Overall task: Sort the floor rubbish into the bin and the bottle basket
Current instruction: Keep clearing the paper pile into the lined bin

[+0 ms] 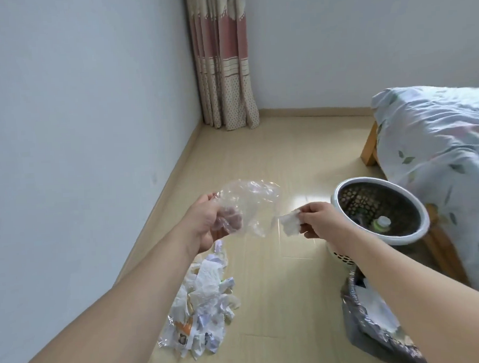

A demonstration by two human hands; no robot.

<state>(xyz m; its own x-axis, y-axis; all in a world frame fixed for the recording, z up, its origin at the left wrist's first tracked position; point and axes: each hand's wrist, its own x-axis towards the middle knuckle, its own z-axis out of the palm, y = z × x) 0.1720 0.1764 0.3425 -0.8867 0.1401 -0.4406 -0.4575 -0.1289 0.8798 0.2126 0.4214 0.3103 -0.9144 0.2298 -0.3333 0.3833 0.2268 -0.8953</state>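
Pale wooden floor runs between a grey wall and a bed, and both hands are raised above it. The left hand has its fingers curled round a crumpled clear plastic bag. The right hand pinches a small white tissue scrap between thumb and fingers. Just right of that hand stands the white-rimmed bottle basket, with a capped bottle lying inside. Nearer the person, by the floor's right side, sits the bin, lined with a grey bag and holding white paper. Below the left arm, the rubbish pile remains on the floor. The sorting looks midway: neither held piece is a bottle, so both probably belong in the bin, which calls for bringing the hands back and down.
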